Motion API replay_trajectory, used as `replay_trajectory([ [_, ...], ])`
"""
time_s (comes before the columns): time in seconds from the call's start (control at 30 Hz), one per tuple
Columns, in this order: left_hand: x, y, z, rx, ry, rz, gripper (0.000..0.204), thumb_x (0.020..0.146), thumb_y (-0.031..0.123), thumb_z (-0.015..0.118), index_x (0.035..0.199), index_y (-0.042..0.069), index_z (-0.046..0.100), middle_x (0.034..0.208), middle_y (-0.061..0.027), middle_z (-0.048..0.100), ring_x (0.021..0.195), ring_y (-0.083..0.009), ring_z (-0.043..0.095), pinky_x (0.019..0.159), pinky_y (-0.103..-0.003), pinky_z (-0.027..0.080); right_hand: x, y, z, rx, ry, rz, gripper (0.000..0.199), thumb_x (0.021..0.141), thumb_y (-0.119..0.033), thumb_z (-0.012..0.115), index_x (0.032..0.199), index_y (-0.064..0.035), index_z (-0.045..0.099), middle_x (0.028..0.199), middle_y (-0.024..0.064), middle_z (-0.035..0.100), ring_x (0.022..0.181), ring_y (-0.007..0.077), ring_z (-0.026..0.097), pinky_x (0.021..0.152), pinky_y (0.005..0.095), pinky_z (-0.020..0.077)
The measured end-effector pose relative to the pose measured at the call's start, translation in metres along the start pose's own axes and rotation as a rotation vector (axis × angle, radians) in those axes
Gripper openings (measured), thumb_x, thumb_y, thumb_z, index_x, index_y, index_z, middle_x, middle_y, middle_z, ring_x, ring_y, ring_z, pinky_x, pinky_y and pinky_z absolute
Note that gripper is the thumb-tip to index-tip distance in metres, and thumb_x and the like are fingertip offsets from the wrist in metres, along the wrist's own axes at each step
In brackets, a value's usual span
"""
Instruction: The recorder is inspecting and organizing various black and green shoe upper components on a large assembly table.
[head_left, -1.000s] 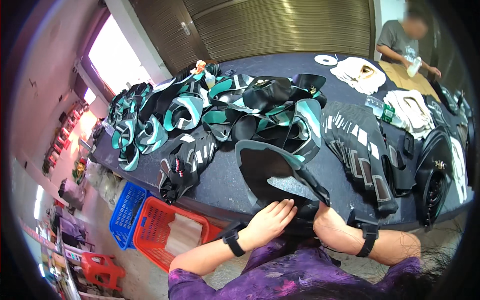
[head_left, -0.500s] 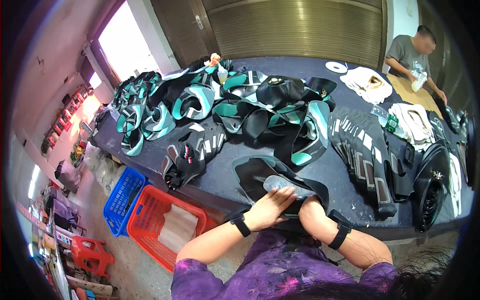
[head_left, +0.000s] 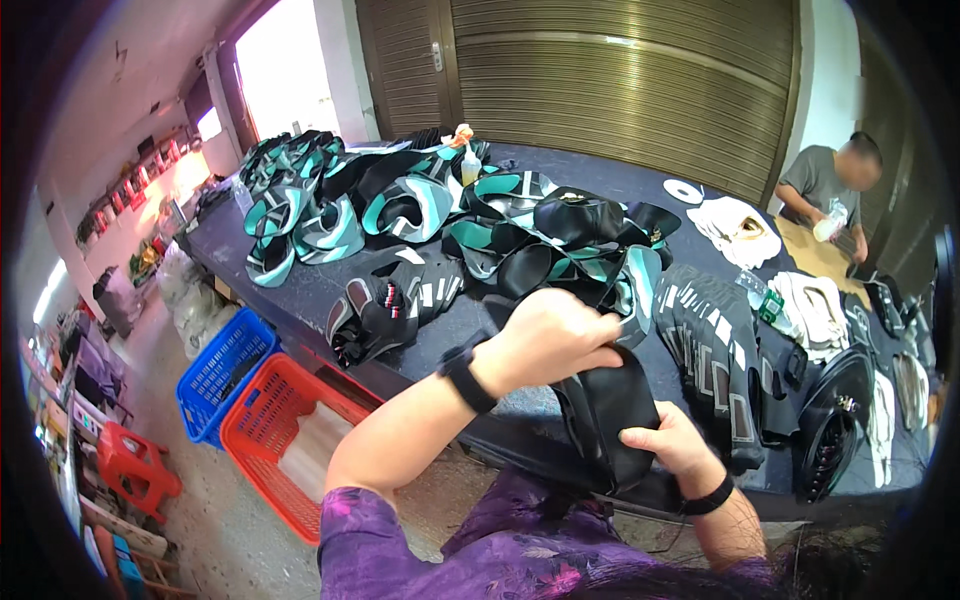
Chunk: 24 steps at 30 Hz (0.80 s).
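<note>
A black, smooth, flexible piece (head_left: 618, 415) stands tilted over the table's near edge, its folded inside edge showing on the left. My right hand (head_left: 675, 443) grips its lower right side, thumb on the outer face and fingers mostly out of sight behind. At the top edge is my left hand (head_left: 555, 340), fingers curled and pinched down on the rim. Just beyond my hands lies a heap of curved black, grey and teal pieces (head_left: 405, 212). To the right of the held piece is a row of overlapping black strips (head_left: 712, 340) with white and brown patches.
A dark bundle (head_left: 385, 310) lies left of my hands. Below the table's left edge stand a red basket (head_left: 255, 455) and a blue basket (head_left: 200, 385). White cloths (head_left: 735, 232), a bottle (head_left: 770, 305) and black coiled pieces (head_left: 832, 425) lie right. A co-worker (head_left: 825, 185) stands far right.
The black piece has gone from lying low on the table to being raised and turned upright. My left hand has lifted to its top; my right hand has shifted right, and the view has tilted up.
</note>
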<state>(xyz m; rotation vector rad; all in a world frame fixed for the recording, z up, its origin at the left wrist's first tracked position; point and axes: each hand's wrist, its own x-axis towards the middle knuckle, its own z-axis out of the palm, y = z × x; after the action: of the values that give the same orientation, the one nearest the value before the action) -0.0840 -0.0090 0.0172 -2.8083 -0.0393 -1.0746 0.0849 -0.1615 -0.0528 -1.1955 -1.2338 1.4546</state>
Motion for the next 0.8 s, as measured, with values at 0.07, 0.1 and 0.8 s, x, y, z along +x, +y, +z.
replay_trajectory([
  [0.07, 0.020, -0.004, 0.003, -0.024, 0.055, -0.058, 0.026, 0.066, 0.030, 0.067, 0.072, 0.010, 0.051, 0.060, -0.0041, 0.049, 0.059, -0.0233, 0.052, 0.056, -0.034, 0.040, -0.001, 0.015, 0.013, 0.376, 0.105, -0.130, 0.030, 0.073, -0.012, 0.067, 0.099, 0.0000, 0.057, 0.092, 0.0029, 0.060, 0.079, 0.0118, 0.057, 0.074, 0.0260, 0.0453],
  [0.1, 0.025, -0.005, 0.008, -0.034, 0.222, -0.099, 0.029, 0.066, 0.028, 0.068, 0.078, 0.007, 0.051, 0.072, -0.0073, 0.051, 0.071, -0.0255, 0.052, 0.065, -0.035, 0.041, 0.000, 0.022, 0.017, 0.421, 0.080, -0.187, 0.036, 0.073, -0.011, 0.066, 0.105, -0.0010, 0.054, 0.097, 0.0035, 0.059, 0.086, 0.0118, 0.055, 0.078, 0.0263, 0.0435],
  [0.8, -0.090, 0.129, 0.068, -0.595, -0.217, 0.057, 0.020, 0.072, 0.022, 0.059, 0.066, 0.009, 0.045, 0.062, -0.0036, 0.044, 0.058, -0.0201, 0.047, 0.053, -0.031, 0.039, -0.004, 0.092, -0.011, 0.897, 0.404, -0.156, 0.020, 0.081, -0.011, 0.055, 0.099, -0.0014, 0.055, 0.093, 0.0093, 0.062, 0.083, 0.0206, 0.060, 0.076, 0.0361, 0.0483],
])
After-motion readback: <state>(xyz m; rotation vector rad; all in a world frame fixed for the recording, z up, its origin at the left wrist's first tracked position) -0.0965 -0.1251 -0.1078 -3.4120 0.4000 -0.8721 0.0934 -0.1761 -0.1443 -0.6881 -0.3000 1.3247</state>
